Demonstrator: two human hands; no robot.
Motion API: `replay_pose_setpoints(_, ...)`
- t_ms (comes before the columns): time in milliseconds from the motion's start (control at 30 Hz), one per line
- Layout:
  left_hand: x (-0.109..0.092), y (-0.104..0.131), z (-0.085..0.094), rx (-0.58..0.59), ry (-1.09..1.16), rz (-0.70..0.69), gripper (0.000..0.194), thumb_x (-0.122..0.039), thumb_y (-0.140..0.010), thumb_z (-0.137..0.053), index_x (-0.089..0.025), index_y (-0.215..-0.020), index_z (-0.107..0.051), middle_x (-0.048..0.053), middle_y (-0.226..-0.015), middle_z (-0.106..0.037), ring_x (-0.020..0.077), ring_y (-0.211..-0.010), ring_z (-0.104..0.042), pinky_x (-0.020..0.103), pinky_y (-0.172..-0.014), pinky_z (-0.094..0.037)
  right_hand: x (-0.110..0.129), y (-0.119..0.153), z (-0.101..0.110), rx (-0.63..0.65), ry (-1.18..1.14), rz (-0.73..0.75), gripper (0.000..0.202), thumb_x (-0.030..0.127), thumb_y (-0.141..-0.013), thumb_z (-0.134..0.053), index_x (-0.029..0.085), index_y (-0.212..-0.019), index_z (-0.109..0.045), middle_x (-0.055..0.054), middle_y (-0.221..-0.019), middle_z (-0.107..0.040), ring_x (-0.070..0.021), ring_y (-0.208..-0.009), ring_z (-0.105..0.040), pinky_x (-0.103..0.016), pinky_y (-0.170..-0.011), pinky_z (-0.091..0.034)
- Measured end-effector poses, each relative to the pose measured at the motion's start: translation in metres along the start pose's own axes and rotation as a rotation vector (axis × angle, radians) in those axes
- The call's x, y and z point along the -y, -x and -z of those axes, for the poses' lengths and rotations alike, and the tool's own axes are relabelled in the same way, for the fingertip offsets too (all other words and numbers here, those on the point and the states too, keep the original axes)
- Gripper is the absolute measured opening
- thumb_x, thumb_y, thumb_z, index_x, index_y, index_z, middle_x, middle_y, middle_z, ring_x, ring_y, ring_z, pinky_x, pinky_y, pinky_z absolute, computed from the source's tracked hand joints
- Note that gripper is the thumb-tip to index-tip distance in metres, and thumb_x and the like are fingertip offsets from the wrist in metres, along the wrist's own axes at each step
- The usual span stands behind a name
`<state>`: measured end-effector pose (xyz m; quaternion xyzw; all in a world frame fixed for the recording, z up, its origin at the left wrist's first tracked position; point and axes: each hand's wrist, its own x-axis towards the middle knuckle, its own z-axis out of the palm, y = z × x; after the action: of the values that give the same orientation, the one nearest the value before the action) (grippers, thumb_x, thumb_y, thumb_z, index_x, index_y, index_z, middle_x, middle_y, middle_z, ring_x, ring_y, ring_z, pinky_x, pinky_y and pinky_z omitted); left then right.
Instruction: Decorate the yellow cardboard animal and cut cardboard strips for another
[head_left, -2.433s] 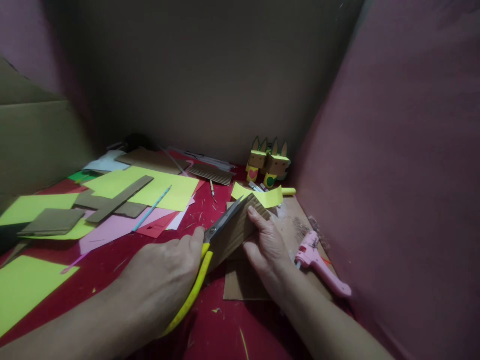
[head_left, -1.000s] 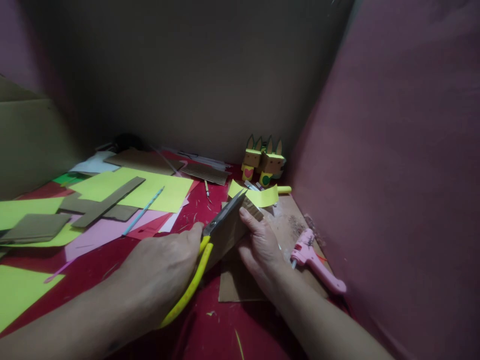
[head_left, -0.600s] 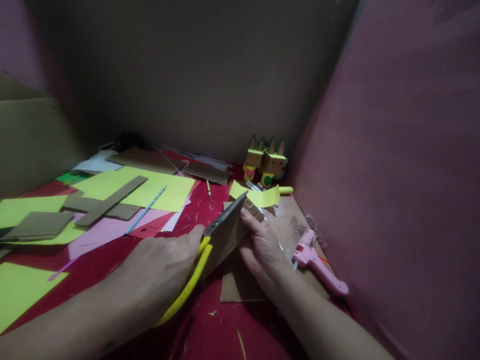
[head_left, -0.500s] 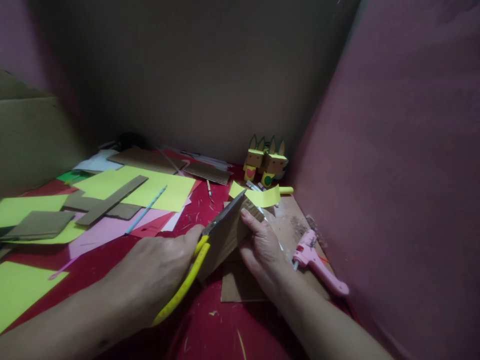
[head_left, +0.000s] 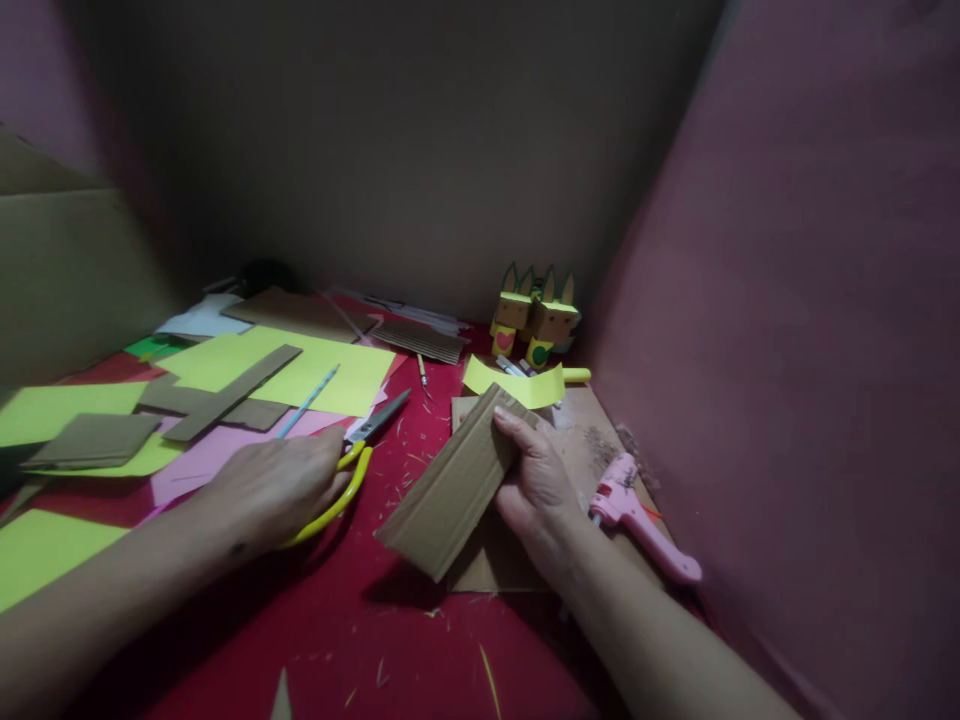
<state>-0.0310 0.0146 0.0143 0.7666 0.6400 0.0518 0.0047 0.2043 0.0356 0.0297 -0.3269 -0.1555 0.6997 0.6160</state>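
Spread below everything, the red surface (head_left: 420, 650) carries the whole scene, and yellow sheets (head_left: 337, 370) fan out on the left, seemingly set aside to keep the middle free for the hands. And here's the cardboard piece (head_left: 450, 490), tilted in mid-view, its far end pinched between the thumb and fingers of the right hand (head_left: 536, 475); that grip probably leaves the long edge and near end exposed. Over to the left hand (head_left: 281, 490), fingers curled around the yellow handles of the scissors (head_left: 379, 418), blades pointing forward, well apart from the cardboard, likely for safe clearance. Whether those blades are fully closed, I can't tell. Beside the right forearm lies the pink glue gun (head_left: 626, 500), handle toward the person, presumably for easy reach. Smallest of all, thin trimmings (head_left: 490, 680) dot the red.
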Motion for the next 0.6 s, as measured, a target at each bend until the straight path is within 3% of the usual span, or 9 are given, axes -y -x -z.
replay_pose_setpoints(133, -0.01, 0.003, 0.018, 0.086, -0.215, -0.002, 0.036, -0.029, -0.099, -0.03, -0.015, -0.1, -0.063, 0.007, -0.073, -0.068, 0.0209, -0.058, -0.06, 0.027, -0.052, -0.028, 0.003, 0.002, -0.003, -0.017, 0.01, -0.063, 0.009, 0.015, -0.065, -0.07, 0.015, -0.074, -0.073, -0.003, -0.06, -0.075, -0.0262, -0.079, -0.075, -0.045, -0.088, -0.06)
replay_pose_setpoints(300, -0.017, -0.001, 0.032, 0.088, -0.114, -0.01, 0.037, -0.038, -0.098, -0.033, -0.018, -0.104, -0.064, 0.01, -0.087, -0.068, 0.0255, -0.07, -0.064, 0.033, -0.062, -0.043, 0.002, 0.0, -0.001, 0.076, -0.008, -0.056, 0.01, 0.018, -0.067, -0.066, 0.018, -0.075, -0.072, -0.003, -0.062, -0.075, -0.0283, -0.086, -0.075, -0.049, -0.091, -0.059)
replay_pose_setpoints(367, -0.027, -0.003, 0.033, 0.04, 0.098, -0.019, 0.045, -0.045, -0.097, -0.031, -0.017, -0.109, -0.064, 0.013, -0.096, -0.069, 0.031, -0.084, -0.066, 0.042, -0.074, -0.048, 0.001, -0.002, 0.0, 0.145, -0.017, -0.054, 0.012, 0.02, -0.069, -0.066, 0.018, -0.078, -0.073, -0.004, -0.066, -0.076, -0.0288, -0.091, -0.075, -0.05, -0.093, -0.057)
replay_pose_setpoints(433, -0.04, -0.006, 0.032, 0.096, 0.473, -0.041, 0.049, -0.055, -0.094, -0.039, -0.018, -0.113, -0.064, 0.013, -0.104, -0.071, 0.0325, -0.096, -0.066, 0.046, -0.084, -0.049, 0.001, -0.003, 0.001, 0.216, -0.014, -0.076, 0.014, 0.024, -0.072, -0.065, 0.017, -0.082, -0.073, -0.007, -0.072, -0.077, -0.0302, -0.097, -0.074, -0.052, -0.096, -0.056)
replay_pose_setpoints(533, -0.06, -0.01, 0.028, 0.388, 1.095, -0.015, 0.055, -0.057, -0.08, -0.065, -0.016, -0.117, -0.061, 0.012, -0.112, -0.072, 0.0321, -0.104, -0.067, 0.041, -0.087, -0.052, 0.003, -0.003, 0.002, 0.296, -0.015, -0.139, 0.02, 0.033, -0.08, -0.062, 0.016, -0.085, -0.072, -0.012, -0.083, -0.079, -0.033, -0.106, -0.071, -0.057, -0.1, -0.052)
replay_pose_setpoints(600, -0.069, -0.014, 0.023, 0.518, 1.297, 0.032, 0.055, -0.052, -0.072, -0.075, -0.013, -0.109, -0.063, 0.013, -0.105, -0.073, 0.0341, -0.102, -0.068, 0.041, -0.085, -0.054, 0.005, -0.002, 0.002, 0.331, -0.028, -0.166, 0.029, 0.043, -0.083, -0.062, 0.016, -0.089, -0.07, -0.015, -0.092, -0.079, -0.0347, -0.113, -0.068, -0.061, -0.103, -0.049)
